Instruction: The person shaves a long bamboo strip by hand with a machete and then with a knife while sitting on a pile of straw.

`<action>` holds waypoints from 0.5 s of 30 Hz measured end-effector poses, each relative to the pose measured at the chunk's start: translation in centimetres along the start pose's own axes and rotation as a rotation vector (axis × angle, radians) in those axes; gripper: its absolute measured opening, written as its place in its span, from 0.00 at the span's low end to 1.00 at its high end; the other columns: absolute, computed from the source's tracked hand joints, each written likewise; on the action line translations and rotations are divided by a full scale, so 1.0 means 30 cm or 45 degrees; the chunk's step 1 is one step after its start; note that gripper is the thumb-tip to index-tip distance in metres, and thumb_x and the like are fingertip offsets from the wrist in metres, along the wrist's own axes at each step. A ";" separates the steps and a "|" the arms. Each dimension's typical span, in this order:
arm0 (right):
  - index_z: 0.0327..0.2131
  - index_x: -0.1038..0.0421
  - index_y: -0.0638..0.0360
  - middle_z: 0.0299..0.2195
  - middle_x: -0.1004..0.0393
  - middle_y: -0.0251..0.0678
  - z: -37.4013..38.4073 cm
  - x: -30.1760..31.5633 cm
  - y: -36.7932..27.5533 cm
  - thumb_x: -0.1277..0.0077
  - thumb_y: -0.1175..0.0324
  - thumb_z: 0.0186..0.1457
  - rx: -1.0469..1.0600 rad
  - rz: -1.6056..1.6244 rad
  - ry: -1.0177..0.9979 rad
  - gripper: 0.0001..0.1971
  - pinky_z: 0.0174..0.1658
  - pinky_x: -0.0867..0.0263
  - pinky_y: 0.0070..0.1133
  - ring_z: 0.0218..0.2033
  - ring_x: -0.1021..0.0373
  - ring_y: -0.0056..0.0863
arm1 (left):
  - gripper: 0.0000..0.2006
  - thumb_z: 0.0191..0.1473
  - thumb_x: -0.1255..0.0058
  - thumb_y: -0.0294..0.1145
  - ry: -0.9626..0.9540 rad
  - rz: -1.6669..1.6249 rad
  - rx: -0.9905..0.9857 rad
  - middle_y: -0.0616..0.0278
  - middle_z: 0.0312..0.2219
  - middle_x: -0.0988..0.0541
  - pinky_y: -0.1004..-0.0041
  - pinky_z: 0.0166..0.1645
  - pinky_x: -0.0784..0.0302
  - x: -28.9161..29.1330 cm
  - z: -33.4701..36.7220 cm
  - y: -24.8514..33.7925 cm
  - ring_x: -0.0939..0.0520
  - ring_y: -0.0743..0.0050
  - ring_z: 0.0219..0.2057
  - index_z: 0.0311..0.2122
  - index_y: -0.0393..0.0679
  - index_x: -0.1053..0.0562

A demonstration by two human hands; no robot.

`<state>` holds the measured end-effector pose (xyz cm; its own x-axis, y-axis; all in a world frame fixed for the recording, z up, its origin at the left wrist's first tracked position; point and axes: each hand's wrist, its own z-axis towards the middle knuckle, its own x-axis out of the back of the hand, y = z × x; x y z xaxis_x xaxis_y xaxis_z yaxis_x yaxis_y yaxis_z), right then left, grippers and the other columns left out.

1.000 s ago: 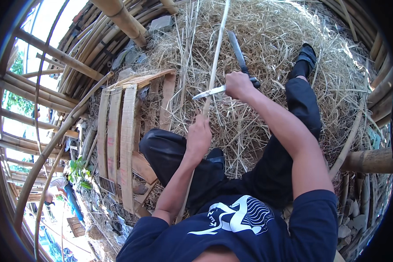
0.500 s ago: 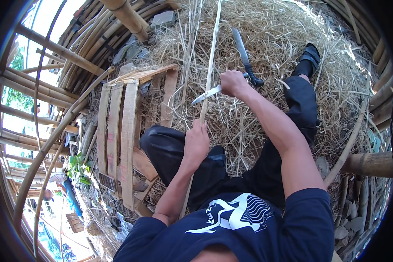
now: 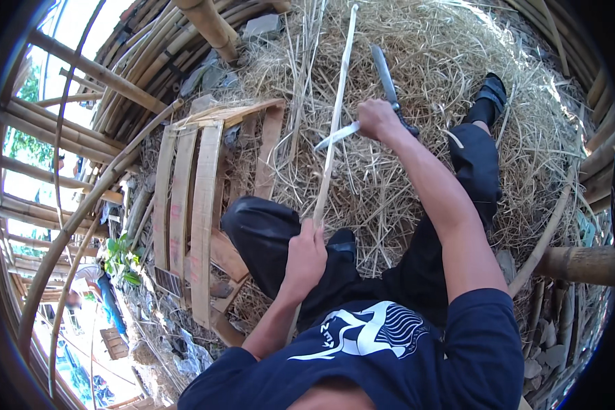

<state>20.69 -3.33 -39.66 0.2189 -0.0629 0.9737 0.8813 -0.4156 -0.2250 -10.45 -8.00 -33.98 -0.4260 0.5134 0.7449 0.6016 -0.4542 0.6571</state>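
Observation:
My left hand (image 3: 305, 256) is closed round a long pale bamboo strip (image 3: 336, 113), which runs away from me over the straw and back under my left forearm. My right hand (image 3: 379, 120) grips a knife (image 3: 337, 136), its handle mostly hidden in my fist. The knife's blade points left and lies across the strip, well ahead of my left hand. Just beyond my right hand a machete (image 3: 383, 72) with a dark handle rests on the straw; the hand partly covers it.
Shavings and straw (image 3: 424, 55) cover the ground around my legs. A slatted wooden crate (image 3: 201, 225) lies to my left. Bamboo poles (image 3: 102, 82) form a frame at the left, with another thick pole (image 3: 577, 266) at the right. A person (image 3: 92, 277) is in the far left background.
My right hand and the knife have shifted slightly right and away from me. My left hand has drawn nearer to me, and the strip's far end has come into view.

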 end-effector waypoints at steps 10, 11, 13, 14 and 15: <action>0.25 0.24 0.61 0.29 0.23 0.47 0.023 0.019 0.029 0.52 0.70 0.44 -0.012 -0.054 0.013 0.08 0.38 0.28 0.31 0.33 0.25 0.41 | 0.06 0.58 0.58 0.30 -0.068 0.026 0.128 0.43 0.16 0.29 0.57 0.21 0.37 0.077 -0.163 0.009 0.25 0.40 0.21 0.33 0.38 0.37; 0.25 0.24 0.61 0.29 0.23 0.47 0.024 0.032 0.054 0.52 0.70 0.44 -0.015 -0.053 0.019 0.08 0.38 0.28 0.31 0.33 0.25 0.41 | 0.06 0.58 0.58 0.30 -0.066 0.029 0.123 0.43 0.16 0.29 0.57 0.21 0.37 0.072 -0.193 0.010 0.25 0.40 0.21 0.33 0.38 0.37; 0.27 0.24 0.62 0.29 0.23 0.46 0.029 0.066 0.092 0.51 0.70 0.44 -0.275 0.122 -0.118 0.08 0.37 0.28 0.31 0.33 0.25 0.41 | 0.07 0.58 0.58 0.30 -0.079 0.005 0.139 0.45 0.15 0.30 0.57 0.21 0.37 0.088 -0.269 -0.006 0.25 0.42 0.20 0.32 0.39 0.37; 0.29 0.24 0.62 0.32 0.23 0.45 0.034 0.072 0.120 0.51 0.69 0.44 -0.144 -0.053 -0.003 0.09 0.38 0.29 0.31 0.34 0.25 0.39 | 0.07 0.59 0.59 0.31 -0.090 0.005 0.102 0.47 0.14 0.30 0.58 0.20 0.37 0.095 -0.291 -0.022 0.25 0.44 0.18 0.32 0.39 0.37; 0.29 0.24 0.62 0.32 0.23 0.45 0.019 0.076 0.121 0.51 0.69 0.44 -0.140 -0.055 -0.008 0.09 0.38 0.29 0.31 0.34 0.25 0.39 | 0.07 0.59 0.59 0.31 -0.090 0.001 0.108 0.47 0.14 0.30 0.58 0.20 0.37 0.092 -0.283 -0.019 0.25 0.44 0.18 0.32 0.39 0.37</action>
<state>24.63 -4.46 -38.28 0.1848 -0.0373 0.9821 0.8386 -0.5151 -0.1773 -17.70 -12.50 -31.33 -0.3785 0.5643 0.7337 0.6586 -0.3928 0.6418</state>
